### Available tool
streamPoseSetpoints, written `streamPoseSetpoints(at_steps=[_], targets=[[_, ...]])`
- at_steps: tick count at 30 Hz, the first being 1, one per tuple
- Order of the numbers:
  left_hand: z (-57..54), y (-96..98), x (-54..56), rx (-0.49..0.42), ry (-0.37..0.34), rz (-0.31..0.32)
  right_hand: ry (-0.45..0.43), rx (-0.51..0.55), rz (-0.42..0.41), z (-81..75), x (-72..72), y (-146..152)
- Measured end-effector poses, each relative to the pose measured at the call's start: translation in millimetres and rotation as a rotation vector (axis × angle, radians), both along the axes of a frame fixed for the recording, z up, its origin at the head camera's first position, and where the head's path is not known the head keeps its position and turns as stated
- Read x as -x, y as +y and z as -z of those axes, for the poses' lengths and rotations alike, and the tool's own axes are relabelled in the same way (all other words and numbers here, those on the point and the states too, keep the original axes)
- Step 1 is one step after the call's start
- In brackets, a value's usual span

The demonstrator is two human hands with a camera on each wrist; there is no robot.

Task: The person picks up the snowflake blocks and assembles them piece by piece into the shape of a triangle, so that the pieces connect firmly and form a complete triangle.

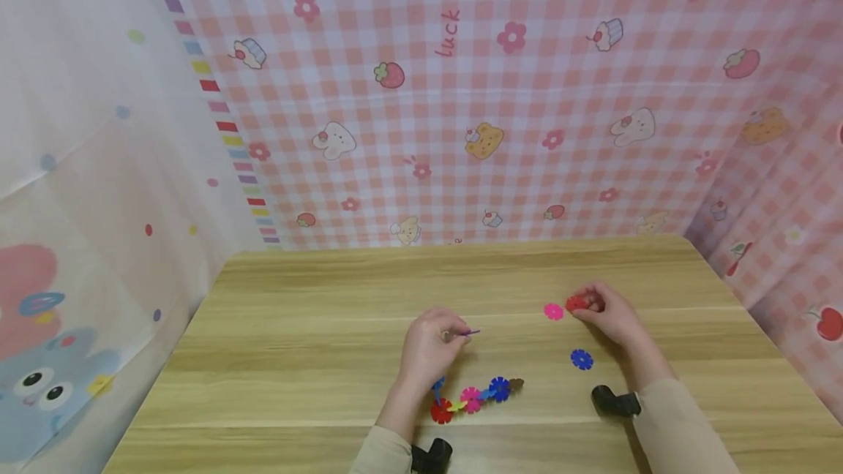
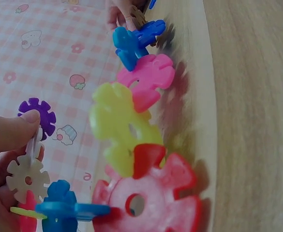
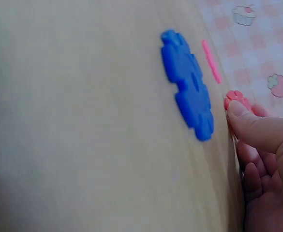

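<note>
My left hand (image 1: 424,350) pinches one end of a chain of interlocking snowflake discs, near a purple disc (image 2: 45,116) and a whitish disc (image 2: 16,176). From there the chain runs through a light blue disc (image 2: 59,212) to a red disc (image 1: 441,411). Yellow (image 2: 113,118), pink (image 1: 470,399), blue (image 1: 499,388) and brown (image 1: 516,384) discs follow along it, low over the tabletop. Farther right, my right hand (image 1: 609,313) pinches a separate red snowflake disc (image 1: 575,303) between thumb and fingers, at the table surface. The curled fingers partly cover that disc.
A loose pink disc (image 1: 553,311) lies just left of the right hand. Nearer me is a loose blue disc (image 1: 582,359). The wooden table (image 1: 296,357) ends at a pink checked cloth (image 1: 448,189) behind. Black wrist mounts (image 1: 615,401) sit at both sleeves.
</note>
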State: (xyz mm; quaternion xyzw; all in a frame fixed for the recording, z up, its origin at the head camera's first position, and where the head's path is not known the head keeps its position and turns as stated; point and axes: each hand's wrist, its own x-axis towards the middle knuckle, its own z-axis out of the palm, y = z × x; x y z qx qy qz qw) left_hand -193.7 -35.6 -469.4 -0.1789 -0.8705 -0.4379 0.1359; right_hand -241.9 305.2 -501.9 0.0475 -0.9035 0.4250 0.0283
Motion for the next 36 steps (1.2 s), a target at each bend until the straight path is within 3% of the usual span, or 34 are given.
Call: streamPoseSetpoints(at_steps=[5, 13, 19, 25, 36], targets=[[0.2, -0.7, -0.2, -0.019, 0.01, 0.002, -0.001, 0.056, 0.026, 0.0, -14.9, 1], [0.2, -0.9, -0.4, -0.018, 0.024, 0.003, -0.045, 0.229, 0.118, -8.4, -31.9, -14], [0.9, -1.4, -0.2, -0.027, 0.038, 0.0, -0.054, 0.382, -0.002, -18.9, -34.7, -49], [1.1, -2.5, -0.1, -0.011, 0.039, 0.014, -0.083, 0.427, -0.118, -27.2, -40.1, -93], [1.3, -2.0, -0.1, 0.003, 0.058, 0.035, -0.093, 0.509, -0.137, -29.8, -44.7, -136]])
